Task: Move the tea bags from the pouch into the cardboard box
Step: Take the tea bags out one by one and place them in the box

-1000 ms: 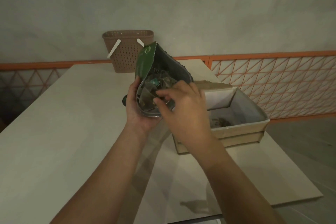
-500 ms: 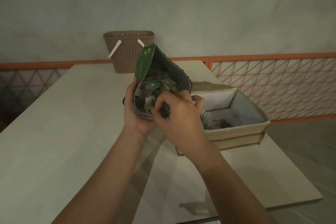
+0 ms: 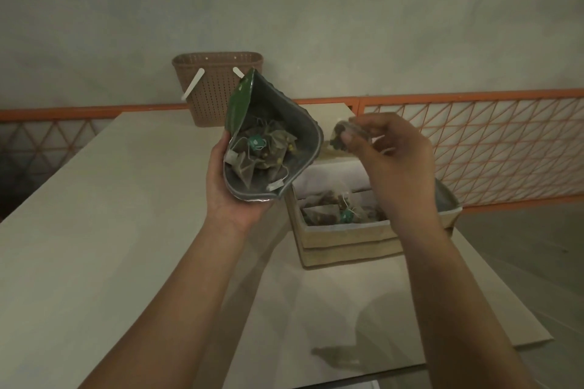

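The left hand (image 3: 232,196) cups a green foil pouch (image 3: 271,139), mouth tilted open to expose remaining tea bags (image 3: 262,151). The right hand (image 3: 392,161) pinches one tea bag (image 3: 343,136) above the cardboard box (image 3: 354,237), ready to drop it.

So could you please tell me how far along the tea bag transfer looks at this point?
Partly done. Several tea bags already lie in the cardboard box. In hand: the right hand pinches one tea bag above the box, while the left hand holds the open pouch. Left: a cluster of bags remains inside the pouch.
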Demonstrator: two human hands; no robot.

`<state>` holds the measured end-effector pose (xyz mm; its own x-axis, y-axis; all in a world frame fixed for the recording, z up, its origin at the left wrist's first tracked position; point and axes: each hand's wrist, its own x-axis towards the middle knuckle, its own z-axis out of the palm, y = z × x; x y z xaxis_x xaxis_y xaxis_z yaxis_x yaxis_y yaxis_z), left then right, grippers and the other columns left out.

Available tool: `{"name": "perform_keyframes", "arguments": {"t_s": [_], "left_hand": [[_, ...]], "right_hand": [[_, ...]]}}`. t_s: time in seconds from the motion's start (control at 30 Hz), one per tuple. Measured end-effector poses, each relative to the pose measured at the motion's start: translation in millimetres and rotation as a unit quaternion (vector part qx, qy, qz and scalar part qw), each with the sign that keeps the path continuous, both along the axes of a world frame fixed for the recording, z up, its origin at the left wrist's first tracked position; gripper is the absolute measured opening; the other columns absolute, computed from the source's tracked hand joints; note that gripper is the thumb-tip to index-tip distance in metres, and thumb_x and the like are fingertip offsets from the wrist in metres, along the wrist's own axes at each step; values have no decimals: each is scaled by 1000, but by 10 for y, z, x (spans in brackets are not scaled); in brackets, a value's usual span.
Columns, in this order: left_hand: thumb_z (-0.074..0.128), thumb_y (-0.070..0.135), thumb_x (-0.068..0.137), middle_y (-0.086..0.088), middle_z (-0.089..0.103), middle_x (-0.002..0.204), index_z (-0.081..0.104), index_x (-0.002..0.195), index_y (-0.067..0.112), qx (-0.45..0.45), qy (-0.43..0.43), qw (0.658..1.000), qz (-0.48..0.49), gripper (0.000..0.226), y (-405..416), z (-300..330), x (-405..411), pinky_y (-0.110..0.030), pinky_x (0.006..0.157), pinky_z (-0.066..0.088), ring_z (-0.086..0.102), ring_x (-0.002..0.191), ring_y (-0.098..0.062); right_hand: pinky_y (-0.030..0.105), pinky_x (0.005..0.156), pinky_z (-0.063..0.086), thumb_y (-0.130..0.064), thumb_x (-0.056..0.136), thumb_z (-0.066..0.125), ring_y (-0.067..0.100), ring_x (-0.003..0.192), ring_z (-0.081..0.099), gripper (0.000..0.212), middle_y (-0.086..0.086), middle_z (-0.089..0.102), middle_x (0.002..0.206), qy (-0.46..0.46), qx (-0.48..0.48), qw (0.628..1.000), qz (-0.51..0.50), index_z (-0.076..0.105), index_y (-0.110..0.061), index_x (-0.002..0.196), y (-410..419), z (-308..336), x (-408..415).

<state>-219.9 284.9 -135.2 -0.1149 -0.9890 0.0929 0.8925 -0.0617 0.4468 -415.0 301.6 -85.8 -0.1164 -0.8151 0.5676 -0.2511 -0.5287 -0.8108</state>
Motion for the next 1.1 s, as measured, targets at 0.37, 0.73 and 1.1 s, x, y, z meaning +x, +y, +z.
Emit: {"name": "perform_keyframes", "arguments": {"t_s": [0.37,0.73,1.1], "left_hand": [[43,52,101,-6,76,109,81,95,17,23,-38,998,37,52,21,27,-35,-39,79,63,75,93,-28],[41,52,101,-7,76,107,82,94,16,26,-37,999,29,55,60,83,-53,-39,76,63,76,90,-29],[47,54,99,-11,69,121,60,136,13,48,-35,998,10,56,-8,-2,15,-36,83,60,71,103,-27]], "right_hand": [[29,76,56,-21,89,70,13,82,65,14,-8,69,95,148,152,977,7,71,-20,103,-399,-340,-196],[28,94,46,-29,97,57,13,110,57,22,-5,62,125,350,173,918,70,67,-28,116,-383,-359,-77],[34,76,40,-35,82,68,15,86,56,16,-7,64,84,286,-152,945,-38,76,-26,93,39,-123,647]]}}
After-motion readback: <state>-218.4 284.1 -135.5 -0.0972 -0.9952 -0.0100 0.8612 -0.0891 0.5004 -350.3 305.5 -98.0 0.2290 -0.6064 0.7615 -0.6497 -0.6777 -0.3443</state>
